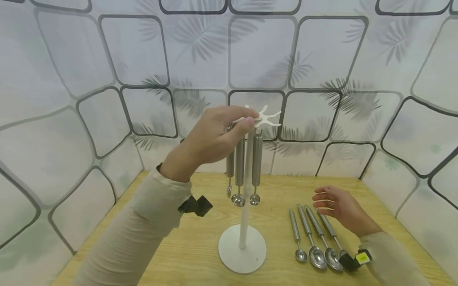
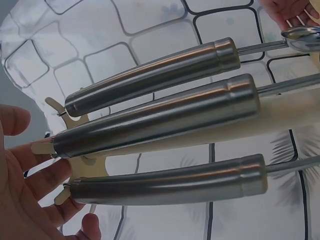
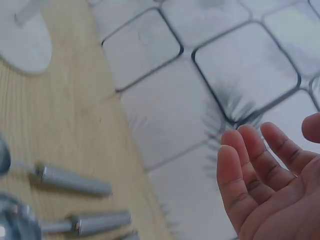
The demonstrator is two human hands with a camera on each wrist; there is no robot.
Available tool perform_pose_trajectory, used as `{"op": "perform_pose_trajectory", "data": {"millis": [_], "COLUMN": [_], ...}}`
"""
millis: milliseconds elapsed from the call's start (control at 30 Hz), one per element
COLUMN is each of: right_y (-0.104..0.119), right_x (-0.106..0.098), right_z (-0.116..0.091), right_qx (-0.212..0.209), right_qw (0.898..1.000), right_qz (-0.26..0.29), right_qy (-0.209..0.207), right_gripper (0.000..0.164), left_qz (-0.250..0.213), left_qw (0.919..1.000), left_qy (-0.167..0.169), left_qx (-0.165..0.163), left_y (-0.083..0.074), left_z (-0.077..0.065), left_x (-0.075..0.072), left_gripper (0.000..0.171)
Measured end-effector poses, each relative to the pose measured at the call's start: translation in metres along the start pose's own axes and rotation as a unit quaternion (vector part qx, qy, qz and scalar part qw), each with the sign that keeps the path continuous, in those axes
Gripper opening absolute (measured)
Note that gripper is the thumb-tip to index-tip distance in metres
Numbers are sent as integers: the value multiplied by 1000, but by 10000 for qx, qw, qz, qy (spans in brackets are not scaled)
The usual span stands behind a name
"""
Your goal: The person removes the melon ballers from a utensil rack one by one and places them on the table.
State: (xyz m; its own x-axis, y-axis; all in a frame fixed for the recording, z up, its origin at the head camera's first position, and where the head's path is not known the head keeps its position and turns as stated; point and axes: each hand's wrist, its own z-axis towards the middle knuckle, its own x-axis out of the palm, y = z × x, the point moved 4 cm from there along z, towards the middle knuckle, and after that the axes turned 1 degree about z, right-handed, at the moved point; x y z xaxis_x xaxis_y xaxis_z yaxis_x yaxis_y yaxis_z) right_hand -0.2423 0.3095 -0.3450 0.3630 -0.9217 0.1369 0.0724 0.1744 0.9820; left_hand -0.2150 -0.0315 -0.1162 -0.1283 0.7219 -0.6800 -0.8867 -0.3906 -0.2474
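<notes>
A white rack with a star-like hooked top (image 1: 267, 118) stands on a round base (image 1: 242, 252). My left hand (image 1: 216, 137) grips the rack's top between thumb and fingers. From its hooks hang steel measuring spoons (image 1: 257, 159), bowls down; three of their handles (image 2: 160, 117) fill the left wrist view close to the fingers. My right hand (image 1: 343, 208) hovers with relaxed, slightly bent fingers above the far ends of several steel measuring spoons (image 1: 316, 228) lying side by side. In the right wrist view, nothing is in the right palm (image 3: 280, 210).
The wooden table (image 1: 193, 246) carries the rack near its middle and the lying spoons to the right. Patterned cloth walls (image 1: 200, 51) enclose the back and both sides.
</notes>
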Motion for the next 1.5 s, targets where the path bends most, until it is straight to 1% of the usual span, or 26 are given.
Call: {"op": "perform_pose_trajectory", "data": {"millis": [67,100,200,267,467,667,733,833,900,967,1100,1167,1233,1333,1500], "right_y": [7,10,18,23,32,39,41,43,44,44,45,47,48,51,52], "right_x": [15,22,40,50,74,95,101,111,118,125,141,148,154,161,166], "right_z": [5,7,13,16,24,32,35,40,44,46,50,51,52,51,49], "right_qx": [-271,-365,-499,-573,-783,-1055,-1247,-1584,-1802,-1941,-2085,-2148,-2227,-2355,-2400], "right_qw": [9980,9964,9926,9916,9910,9852,9803,9677,9579,9520,9524,9524,9518,9521,9566], "right_qz": [323,416,561,528,316,439,482,637,706,712,446,355,260,-10,-751], "right_qy": [478,649,960,1035,1043,1277,1457,1853,2121,2258,2178,2134,2091,1949,1471], "right_gripper": [38,39,40,41,40,40,41,43,44,43,37,34,31,27,20], "left_qz": [17,27,76,122,293,469,501,484,435,353,216,178,154,157,96], "left_qw": [10000,10000,9999,9999,9995,9989,9986,9986,9989,9993,9992,9988,9986,9987,9990], "left_qy": [24,36,56,57,34,-89,-124,-164,-167,-142,-39,-3,58,65,65], "left_qx": [-41,-57,-69,-83,-94,35,92,139,103,-16,-348,-458,-498,-486,-442], "left_y": [0,0,-1,-1,-5,-10,-13,-15,-16,-15,-13,-13,-13,-14,-13], "left_z": [0,0,0,1,2,3,4,4,4,3,1,0,-1,-1,0], "left_x": [0,0,0,0,-1,-2,-2,-1,-1,-2,-4,-4,-5,-5,-5], "left_gripper": [35,35,36,36,37,35,33,34,36,37,41,45,47,50,51]}}
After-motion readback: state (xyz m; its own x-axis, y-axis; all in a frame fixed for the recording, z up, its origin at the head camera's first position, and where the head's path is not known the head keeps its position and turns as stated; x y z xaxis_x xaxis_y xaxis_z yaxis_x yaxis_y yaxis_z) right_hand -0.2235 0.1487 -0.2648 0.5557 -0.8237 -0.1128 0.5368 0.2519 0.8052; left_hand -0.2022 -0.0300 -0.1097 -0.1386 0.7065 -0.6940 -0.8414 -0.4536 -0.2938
